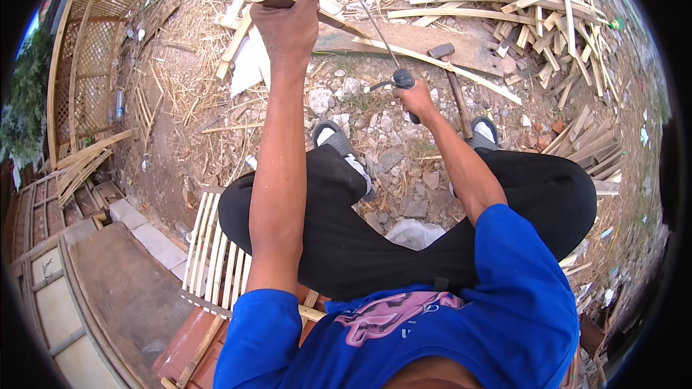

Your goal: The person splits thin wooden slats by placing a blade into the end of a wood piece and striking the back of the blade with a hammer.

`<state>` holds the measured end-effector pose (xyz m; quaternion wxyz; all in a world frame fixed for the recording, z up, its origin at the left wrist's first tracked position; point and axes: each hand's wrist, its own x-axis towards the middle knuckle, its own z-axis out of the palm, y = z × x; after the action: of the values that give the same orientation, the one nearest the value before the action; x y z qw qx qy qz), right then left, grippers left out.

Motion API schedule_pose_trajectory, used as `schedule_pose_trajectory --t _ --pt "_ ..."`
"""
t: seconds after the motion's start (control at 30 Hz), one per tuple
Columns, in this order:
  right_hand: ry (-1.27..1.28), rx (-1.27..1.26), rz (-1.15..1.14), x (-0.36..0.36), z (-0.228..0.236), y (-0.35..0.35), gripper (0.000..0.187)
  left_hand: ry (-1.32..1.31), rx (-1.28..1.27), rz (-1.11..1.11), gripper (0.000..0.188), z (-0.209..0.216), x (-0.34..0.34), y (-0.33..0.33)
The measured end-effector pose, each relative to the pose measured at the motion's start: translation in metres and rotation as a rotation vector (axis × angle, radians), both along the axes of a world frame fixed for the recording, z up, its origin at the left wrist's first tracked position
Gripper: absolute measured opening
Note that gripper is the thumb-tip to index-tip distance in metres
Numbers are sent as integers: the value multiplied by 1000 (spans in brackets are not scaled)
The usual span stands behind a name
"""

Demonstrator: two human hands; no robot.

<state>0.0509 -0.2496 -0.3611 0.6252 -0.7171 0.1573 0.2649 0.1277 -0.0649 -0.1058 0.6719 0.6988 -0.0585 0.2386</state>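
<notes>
My left hand is raised at the top, its fingers closed around a split bamboo strip that runs off to the right. In my right hand, between my knees, is a tool with a black grip and a long thin metal shaft or blade pointing up and away. I cannot make out its exact kind. Beside that hand, a hammer with a wooden handle rests with its head near a wide wooden plank. A pale strip lies across the plank.
A big pile of split bamboo strips lies at the far right, with a smaller bundle nearer. Stones and straw cover the ground around my shoes. Lattice panels stand at the left, and a slatted piece is by my left thigh.
</notes>
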Motion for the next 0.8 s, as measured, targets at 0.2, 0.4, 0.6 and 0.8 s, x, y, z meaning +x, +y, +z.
schedule_pose_trajectory --t 0.2,0.4,0.6,0.8 --pt "89 429 -238 -12 -3 23 9 -13 26 -15 30 1 3 -4" --pt "15 43 -216 -46 -38 11 11 -97 -4 16 30 11 -6 -3" --pt "-160 -360 -15 -48 -44 1 33 -205 36 34 32 18 -15 8" --pt "-8 -447 53 -50 -66 -38 39 -510 335 514 58 152 -53 39"
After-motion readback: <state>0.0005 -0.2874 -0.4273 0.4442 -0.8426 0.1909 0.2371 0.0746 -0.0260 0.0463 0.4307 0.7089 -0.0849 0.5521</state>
